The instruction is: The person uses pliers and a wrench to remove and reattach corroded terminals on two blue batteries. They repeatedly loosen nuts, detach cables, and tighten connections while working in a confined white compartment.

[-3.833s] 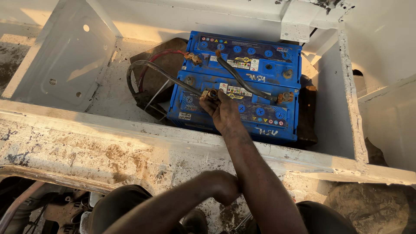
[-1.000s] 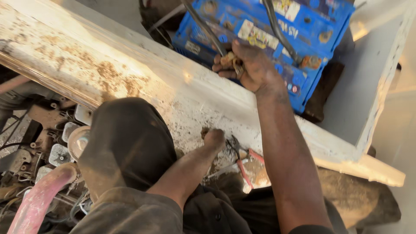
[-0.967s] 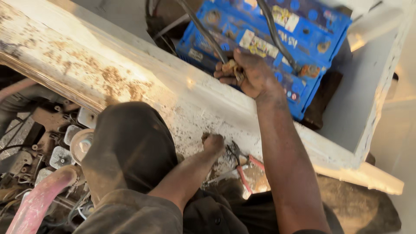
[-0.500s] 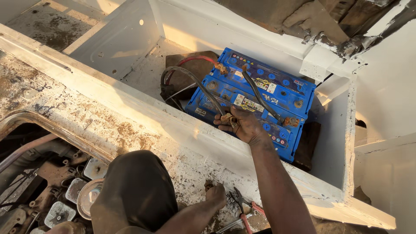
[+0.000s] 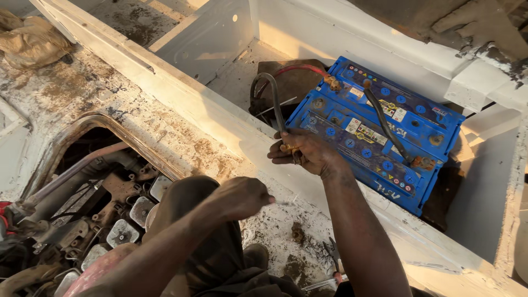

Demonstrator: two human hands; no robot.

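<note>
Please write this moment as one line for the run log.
right hand: holds end of black cable | left hand: closed fist, apart from cable | blue batteries: two, side by side in white compartment

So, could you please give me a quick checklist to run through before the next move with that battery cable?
1. Right hand grips the black cable at its terminal end: ok.
2. Cable end is lifted off the blue batteries: ok.
3. Left hand holds a tool: cannot tell, it is closed.
4. Red cable sits on its post: ok.
5. Pliers lie within reach: ok.
</note>
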